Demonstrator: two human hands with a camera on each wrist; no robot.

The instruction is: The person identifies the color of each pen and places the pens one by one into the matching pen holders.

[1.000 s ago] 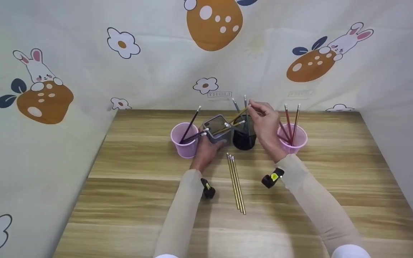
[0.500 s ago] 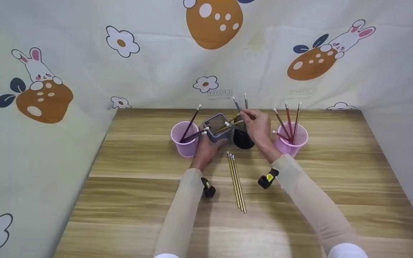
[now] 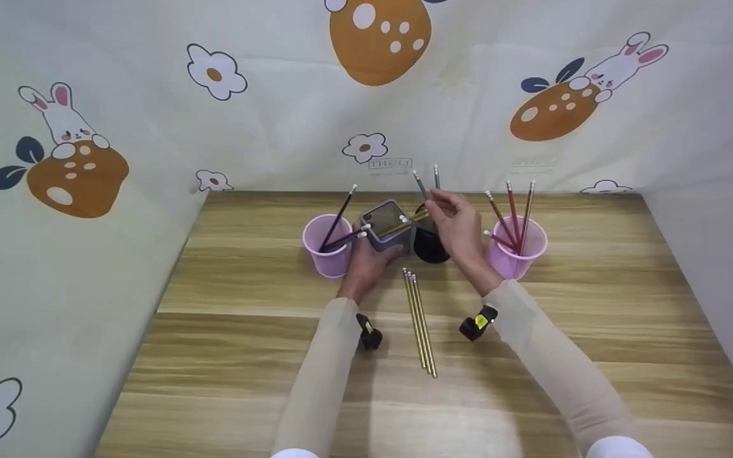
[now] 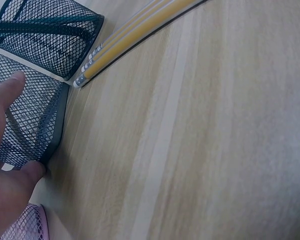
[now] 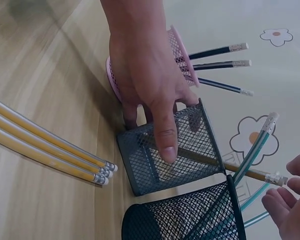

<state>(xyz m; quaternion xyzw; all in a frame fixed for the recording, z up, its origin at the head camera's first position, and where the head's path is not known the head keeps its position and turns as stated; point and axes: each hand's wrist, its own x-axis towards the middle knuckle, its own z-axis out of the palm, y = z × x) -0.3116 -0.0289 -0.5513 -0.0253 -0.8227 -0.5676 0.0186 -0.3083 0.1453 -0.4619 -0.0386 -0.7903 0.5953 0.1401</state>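
Note:
My left hand (image 3: 366, 264) grips the square dark mesh pen holder (image 5: 165, 160) from its left side. Over that holder's mouth, my right hand (image 3: 459, 226) pinches a yellow pencil (image 5: 230, 167) near its eraser end. In the right wrist view the pencil's other end lies inside the square holder, seen through the mesh. Touching that holder's right side is a round black mesh pen holder (image 3: 431, 247) with teal pencils (image 5: 255, 147) in it. Three yellow pencils (image 3: 418, 324) lie side by side on the table before the holders.
A pink mesh cup (image 3: 328, 264) with dark pencils (image 3: 341, 216) stands at the left. Another pink cup (image 3: 511, 262) holding several reddish pencils (image 3: 511, 207) stands right of my right hand. A patterned cloth (image 3: 277, 140) rises behind the wooden table (image 3: 233, 356).
The right hand has moved left and a little downward with the yellow pencil, from over the round holder toward the square one. My left hand has stayed on the square holder.

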